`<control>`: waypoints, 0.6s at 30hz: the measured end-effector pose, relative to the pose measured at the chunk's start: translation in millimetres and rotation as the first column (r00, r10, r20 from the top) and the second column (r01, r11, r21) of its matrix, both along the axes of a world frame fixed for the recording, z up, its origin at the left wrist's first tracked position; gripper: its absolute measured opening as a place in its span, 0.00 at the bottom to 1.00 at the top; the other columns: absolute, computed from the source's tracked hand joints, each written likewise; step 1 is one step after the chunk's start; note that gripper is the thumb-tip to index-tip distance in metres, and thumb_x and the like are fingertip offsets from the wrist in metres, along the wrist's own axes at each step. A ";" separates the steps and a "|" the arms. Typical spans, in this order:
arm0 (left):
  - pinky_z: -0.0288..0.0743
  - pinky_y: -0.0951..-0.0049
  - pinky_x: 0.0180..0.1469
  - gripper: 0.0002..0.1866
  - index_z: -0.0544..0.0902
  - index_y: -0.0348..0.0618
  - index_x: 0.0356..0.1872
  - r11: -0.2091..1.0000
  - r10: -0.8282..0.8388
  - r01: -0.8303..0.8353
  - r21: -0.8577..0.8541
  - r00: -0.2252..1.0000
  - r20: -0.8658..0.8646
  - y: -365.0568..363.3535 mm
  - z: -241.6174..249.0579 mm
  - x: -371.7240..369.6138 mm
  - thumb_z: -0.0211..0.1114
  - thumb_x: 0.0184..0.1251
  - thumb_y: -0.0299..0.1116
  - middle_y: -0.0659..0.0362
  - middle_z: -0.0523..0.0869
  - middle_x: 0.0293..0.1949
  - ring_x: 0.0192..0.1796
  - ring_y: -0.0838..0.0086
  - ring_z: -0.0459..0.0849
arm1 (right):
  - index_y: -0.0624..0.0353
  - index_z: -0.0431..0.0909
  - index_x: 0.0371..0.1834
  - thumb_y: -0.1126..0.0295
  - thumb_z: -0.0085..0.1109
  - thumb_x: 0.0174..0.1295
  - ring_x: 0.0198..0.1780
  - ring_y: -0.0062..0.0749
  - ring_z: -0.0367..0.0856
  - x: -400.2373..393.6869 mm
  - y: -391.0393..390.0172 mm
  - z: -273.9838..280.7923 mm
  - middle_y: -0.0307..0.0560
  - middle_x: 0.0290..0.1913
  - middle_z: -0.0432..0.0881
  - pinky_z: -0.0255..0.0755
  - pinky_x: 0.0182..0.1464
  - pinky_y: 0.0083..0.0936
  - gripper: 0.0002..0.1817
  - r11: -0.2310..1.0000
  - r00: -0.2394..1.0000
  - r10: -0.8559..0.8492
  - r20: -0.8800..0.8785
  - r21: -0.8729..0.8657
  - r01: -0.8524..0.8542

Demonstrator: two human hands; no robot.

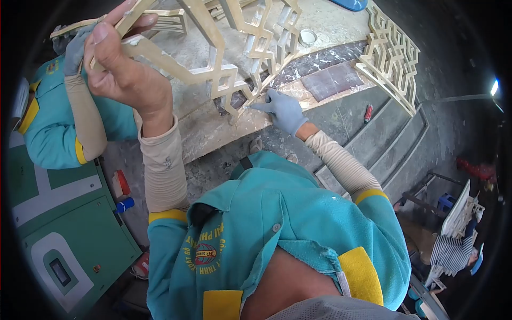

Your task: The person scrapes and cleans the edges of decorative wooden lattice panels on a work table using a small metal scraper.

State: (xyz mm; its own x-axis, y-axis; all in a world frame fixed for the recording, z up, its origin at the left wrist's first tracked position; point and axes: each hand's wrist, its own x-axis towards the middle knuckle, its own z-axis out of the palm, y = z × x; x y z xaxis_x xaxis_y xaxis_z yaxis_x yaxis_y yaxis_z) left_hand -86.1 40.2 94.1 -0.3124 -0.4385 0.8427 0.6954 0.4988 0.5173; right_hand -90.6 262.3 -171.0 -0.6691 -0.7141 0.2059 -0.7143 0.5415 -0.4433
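My bare left hand [130, 66] is closed around a bar of a pale wooden lattice panel [200, 72], holding it tilted up off the worktable [213, 130]. White smears mark several of the panel's edges. My right hand [288, 112], in a grey glove, is at the panel's lower corner. Its index finger stretches left to the wood, while the other fingers are partly curled and hard to make out. A small round dish of white paste [308, 37] stands on the table beyond the panel.
Another lattice panel [392, 53] leans at the table's right end, near a brown flat sheet [332, 82]. A co-worker [80, 114] in teal works close on the left. Below are a green machine cabinet [69, 213] and, on the right, metal floor rails [384, 138].
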 end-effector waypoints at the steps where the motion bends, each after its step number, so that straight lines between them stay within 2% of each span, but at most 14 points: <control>1: 0.83 0.74 0.41 0.23 0.85 0.27 0.41 1.000 -0.029 0.029 -0.006 1.000 -0.001 -2.1 -0.6 -0.5 0.51 0.75 0.41 0.48 0.88 0.29 0.33 0.67 0.88 | 0.21 0.82 0.58 0.78 0.62 0.50 0.39 0.42 0.79 -0.7 -2.7 -4.5 0.45 0.40 0.73 0.76 0.37 0.38 0.35 1.000 1.000 0.011 -0.020 0.009 -0.011; 5: 0.83 0.74 0.41 0.23 0.86 0.28 0.42 0.999 -0.040 0.040 -0.014 0.999 -0.011 -7.2 -1.9 -0.3 0.52 0.75 0.41 0.49 0.88 0.28 0.33 0.67 0.88 | 0.22 0.83 0.57 0.78 0.64 0.49 0.38 0.42 0.79 -3.2 -6.5 -6.2 0.45 0.40 0.73 0.76 0.37 0.38 0.34 0.998 0.997 0.010 -0.078 0.062 -0.005; 8: 0.82 0.74 0.43 0.23 0.85 0.28 0.41 0.999 -0.032 0.031 0.013 0.999 0.012 -7.3 -1.9 0.3 0.52 0.74 0.41 0.50 0.88 0.28 0.33 0.68 0.88 | 0.24 0.84 0.55 0.77 0.63 0.50 0.36 0.43 0.80 -8.3 2.8 -9.1 0.45 0.39 0.74 0.77 0.37 0.37 0.32 0.999 0.993 -0.043 -0.111 0.021 0.045; 10: 0.81 0.77 0.35 0.22 0.85 0.27 0.41 0.999 -0.025 0.026 0.030 0.999 -0.046 -5.3 -2.1 -1.1 0.52 0.75 0.40 0.51 0.87 0.27 0.28 0.71 0.86 | 0.25 0.85 0.55 0.77 0.63 0.51 0.36 0.43 0.80 -9.8 9.8 -9.7 0.45 0.38 0.74 0.76 0.37 0.38 0.30 0.999 0.992 -0.053 -0.112 0.001 0.054; 11: 0.81 0.77 0.35 0.22 0.85 0.27 0.41 0.999 -0.020 0.021 0.028 0.999 -0.047 -0.8 -1.9 1.4 0.52 0.75 0.40 0.51 0.87 0.27 0.28 0.71 0.86 | 0.27 0.85 0.54 0.77 0.63 0.51 0.35 0.44 0.80 -9.0 10.1 -8.0 0.45 0.38 0.74 0.76 0.37 0.38 0.29 0.998 0.991 -0.069 -0.111 -0.020 0.067; 12: 0.76 0.78 0.35 0.21 0.84 0.28 0.43 1.000 -0.022 0.023 0.021 0.999 -0.042 5.3 -1.4 5.2 0.51 0.77 0.40 0.54 0.85 0.29 0.30 0.75 0.82 | 0.27 0.85 0.54 0.77 0.63 0.51 0.35 0.44 0.80 -7.1 9.2 -5.8 0.45 0.38 0.74 0.76 0.37 0.38 0.29 0.998 0.991 -0.065 -0.113 -0.021 0.063; 13: 0.71 0.80 0.36 0.20 0.83 0.30 0.44 1.000 -0.024 0.025 0.014 0.999 -0.037 7.7 -1.2 7.7 0.49 0.80 0.39 0.57 0.83 0.30 0.31 0.80 0.78 | 0.28 0.86 0.53 0.76 0.63 0.52 0.35 0.44 0.80 -4.1 9.3 -2.7 0.46 0.38 0.74 0.76 0.37 0.38 0.28 0.996 0.996 -0.082 -0.035 -0.024 0.082; 14: 0.71 0.80 0.36 0.20 0.83 0.30 0.44 1.000 -0.020 0.020 0.014 0.999 -0.038 5.3 -2.3 7.5 0.49 0.80 0.39 0.57 0.83 0.30 0.31 0.80 0.78 | 0.30 0.86 0.53 0.76 0.63 0.53 0.35 0.44 0.80 -1.4 8.9 0.0 0.46 0.38 0.74 0.76 0.36 0.38 0.26 0.995 0.994 -0.100 0.045 -0.024 0.101; 16: 0.70 0.79 0.42 0.22 0.82 0.30 0.41 0.999 -0.037 0.036 -0.017 0.997 -0.063 -0.3 -6.2 4.7 0.49 0.80 0.42 0.56 0.83 0.30 0.34 0.78 0.79 | 0.30 0.86 0.53 0.76 0.62 0.53 0.35 0.43 0.80 2.7 1.7 -2.6 0.45 0.37 0.74 0.76 0.36 0.38 0.26 0.990 0.990 -0.136 0.043 -0.030 0.137; 18: 0.70 0.78 0.42 0.22 0.82 0.30 0.41 0.999 -0.034 0.031 -0.044 0.997 -0.076 1.6 -6.2 3.6 0.49 0.80 0.41 0.56 0.83 0.30 0.33 0.77 0.78 | 0.30 0.86 0.53 0.76 0.62 0.54 0.35 0.43 0.80 10.7 -6.9 -6.9 0.45 0.37 0.74 0.76 0.36 0.38 0.26 0.983 0.983 -0.178 0.043 -0.037 0.180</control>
